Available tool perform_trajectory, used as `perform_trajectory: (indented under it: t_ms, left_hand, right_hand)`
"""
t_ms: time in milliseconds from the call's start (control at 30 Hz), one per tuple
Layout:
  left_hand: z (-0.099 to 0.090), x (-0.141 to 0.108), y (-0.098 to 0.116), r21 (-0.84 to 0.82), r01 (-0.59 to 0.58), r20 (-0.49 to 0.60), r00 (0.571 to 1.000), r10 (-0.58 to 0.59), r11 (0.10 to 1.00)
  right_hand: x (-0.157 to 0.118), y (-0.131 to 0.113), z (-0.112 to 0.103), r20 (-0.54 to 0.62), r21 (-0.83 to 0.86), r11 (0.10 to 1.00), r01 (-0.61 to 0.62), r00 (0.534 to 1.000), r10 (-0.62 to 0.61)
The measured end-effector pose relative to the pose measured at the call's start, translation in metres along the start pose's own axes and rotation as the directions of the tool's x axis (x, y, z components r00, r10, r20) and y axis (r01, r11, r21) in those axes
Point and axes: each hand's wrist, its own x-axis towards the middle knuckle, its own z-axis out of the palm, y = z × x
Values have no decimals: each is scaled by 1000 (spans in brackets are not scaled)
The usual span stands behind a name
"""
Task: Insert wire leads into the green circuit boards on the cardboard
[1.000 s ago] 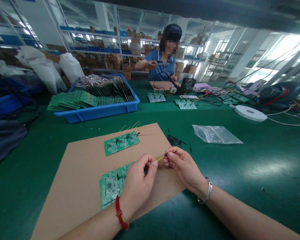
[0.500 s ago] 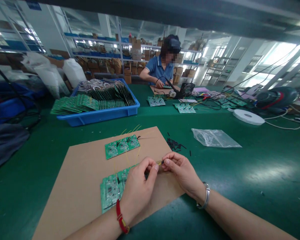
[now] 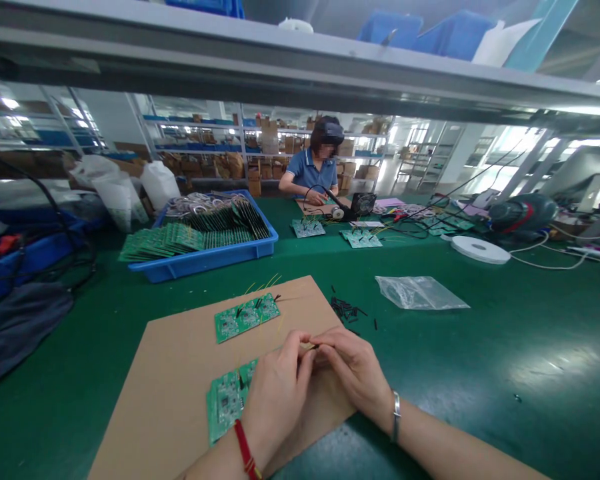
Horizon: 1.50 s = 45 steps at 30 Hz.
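Pinching a thin yellow wire (image 3: 312,347) between them, the left hand (image 3: 277,393) and right hand (image 3: 355,373) are both closed on it above a brown cardboard sheet (image 3: 145,380), just beside a green circuit board (image 3: 225,400); light and floppy, it is best held close to its end

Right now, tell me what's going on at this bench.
The person's left hand and right hand meet over a brown cardboard sheet, pinching a short yellow wire. Two green circuit boards lie on the sheet. Loose black tubes sit nearby. Farther along, a co-worker works at the bench.
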Motion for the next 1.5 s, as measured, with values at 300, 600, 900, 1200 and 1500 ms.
perform_trajectory:
  t_ms: [300,600,900,1200,1500]
  left_hand:
    - [-13,-15,-7,484,-280,-75,931,358,829]
    - [-82,-48,-59,457,-104,-393,867,306,883]
    - [-56,-66,-99,406,-99,-82,986,144,909]
    - [-53,-65,-96,390,-135,-114,974,194,911]
    - [-57,-61,-87,371,-121,-113,978,174,921]
  right_hand:
    - [2,-3,1,-60,10,999,-50,997,51]
    - [13,-9,6,-4,59,985,-164,986,165]
    - [17,-21,6,80,134,961,-242,969,233]
    - [13,-5,13,172,240,865,-440,897,408]
    - [12,-15,25,174,120,916,-383,916,361]
